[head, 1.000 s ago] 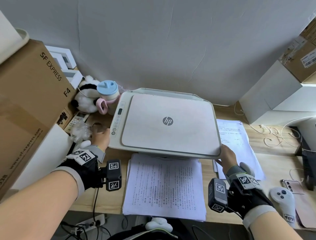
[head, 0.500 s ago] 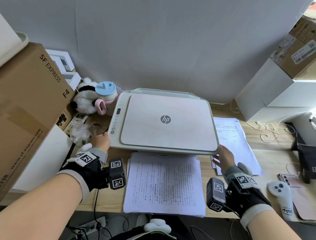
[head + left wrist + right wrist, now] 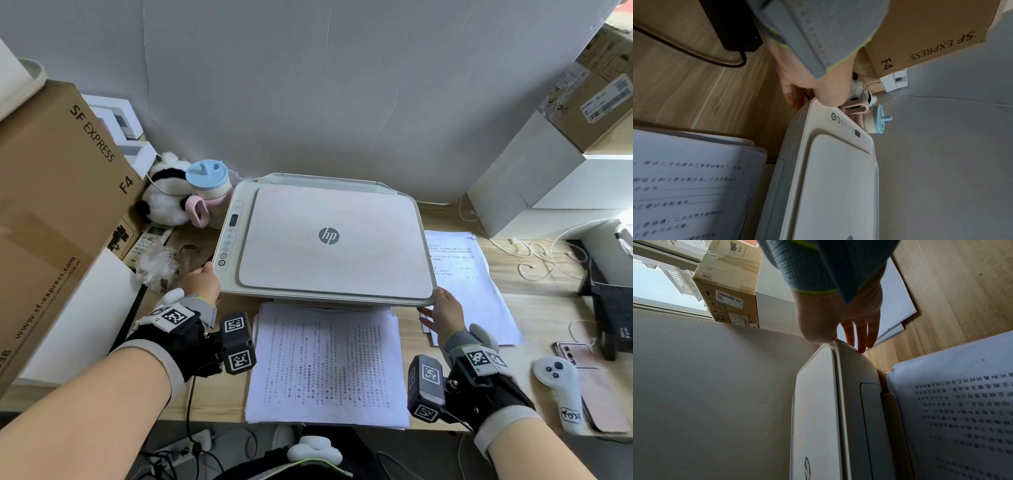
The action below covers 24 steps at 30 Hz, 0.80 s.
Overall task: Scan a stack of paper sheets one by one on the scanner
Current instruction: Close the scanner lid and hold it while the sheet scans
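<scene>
head view: scanner (image 3: 329, 240) sits on the desk, lid down, both hands at its front corners.
left hand (image 3: 202, 282): thumb on top, fingers curled under the left corner, gripping it.
right hand (image 3: 443, 313): fingers straight, only touching the right corner.
paper stack (image 3: 325, 363): just before the scanner, untouched.
change: hands barely shifted since a second ago; lid not yet lifted.

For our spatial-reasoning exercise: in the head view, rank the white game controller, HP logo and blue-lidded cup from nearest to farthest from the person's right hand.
From the right hand:
1. White game controller, on its right.
2. HP logo, on the scanner lid, to the left.
3. Blue-lidded cup, far left, beside the scanner.
</scene>
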### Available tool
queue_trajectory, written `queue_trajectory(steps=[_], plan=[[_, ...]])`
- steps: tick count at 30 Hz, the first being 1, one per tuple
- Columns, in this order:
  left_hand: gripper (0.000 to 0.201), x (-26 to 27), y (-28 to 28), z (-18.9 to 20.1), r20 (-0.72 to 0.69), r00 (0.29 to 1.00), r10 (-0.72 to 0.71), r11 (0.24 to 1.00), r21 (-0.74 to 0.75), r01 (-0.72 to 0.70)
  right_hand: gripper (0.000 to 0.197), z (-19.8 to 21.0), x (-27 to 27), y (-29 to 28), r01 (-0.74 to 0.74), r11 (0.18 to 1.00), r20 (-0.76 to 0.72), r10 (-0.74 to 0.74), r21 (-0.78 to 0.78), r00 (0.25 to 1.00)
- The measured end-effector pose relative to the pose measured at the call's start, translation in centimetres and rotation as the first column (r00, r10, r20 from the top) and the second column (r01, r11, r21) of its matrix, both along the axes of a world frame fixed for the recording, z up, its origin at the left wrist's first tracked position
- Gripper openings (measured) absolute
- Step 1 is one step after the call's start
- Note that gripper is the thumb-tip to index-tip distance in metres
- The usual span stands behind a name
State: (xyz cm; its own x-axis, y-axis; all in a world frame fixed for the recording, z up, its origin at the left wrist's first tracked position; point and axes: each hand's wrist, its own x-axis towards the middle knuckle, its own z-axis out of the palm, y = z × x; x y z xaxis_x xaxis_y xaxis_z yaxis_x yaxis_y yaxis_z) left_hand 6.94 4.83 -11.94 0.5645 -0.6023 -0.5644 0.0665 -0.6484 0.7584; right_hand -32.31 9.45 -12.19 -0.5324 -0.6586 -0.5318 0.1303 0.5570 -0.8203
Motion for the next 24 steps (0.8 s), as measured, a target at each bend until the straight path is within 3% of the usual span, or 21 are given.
queue_trajectory(steps=[24], plan=[[0.041, -0.62, 0.70, 0.27, 0.087, 0.996, -0.021, 0.998, -0.061, 0.026, 0.019, -0.37, 0.30, 0.25, -0.007, 1.000, -0.022, 0.007, -0.012, 1.000]])
